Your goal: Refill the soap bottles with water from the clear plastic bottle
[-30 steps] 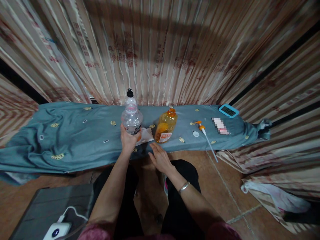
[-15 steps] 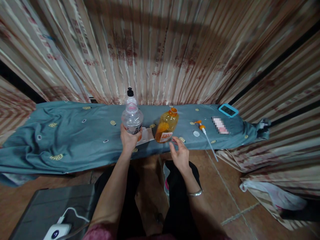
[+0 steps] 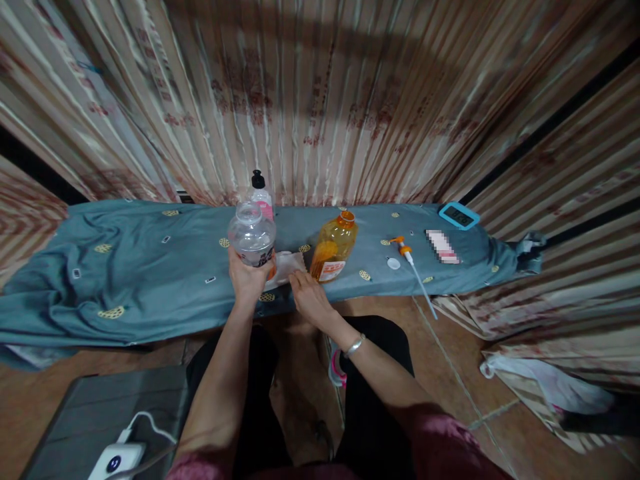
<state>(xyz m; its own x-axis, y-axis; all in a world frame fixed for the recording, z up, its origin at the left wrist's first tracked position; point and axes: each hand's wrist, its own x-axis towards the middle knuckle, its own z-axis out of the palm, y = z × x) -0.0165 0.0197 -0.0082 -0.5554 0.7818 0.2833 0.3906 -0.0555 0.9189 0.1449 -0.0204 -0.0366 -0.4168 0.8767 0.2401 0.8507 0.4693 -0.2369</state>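
My left hand (image 3: 246, 280) is wrapped round the body of a clear plastic bottle (image 3: 253, 233) with an uncapped neck. My right hand (image 3: 311, 293) has its fingers together at the front right corner of a white tissue (image 3: 287, 265), pinching it where it lies on the cloth. Just beyond that hand stands a see-through orange bottle (image 3: 340, 243), uncapped, with a white and orange label. Partly hidden behind the clear bottle is another bottle with a black cap (image 3: 258, 180) and a pink label.
An orange pump top with a long tube (image 3: 404, 250) lies to the right, its tube end past the bench edge. Beside it is a white disc (image 3: 393, 263). Farther right are a blurred flat item (image 3: 443, 247) and a blue-framed digital clock (image 3: 459, 215). Green patterned cloth (image 3: 145, 267) covers the bench.
My right hand has gone from beside the orange bottle leftward to the tissue. My left hand has shifted the clear bottle slightly left, uncovering more of the black-capped bottle.
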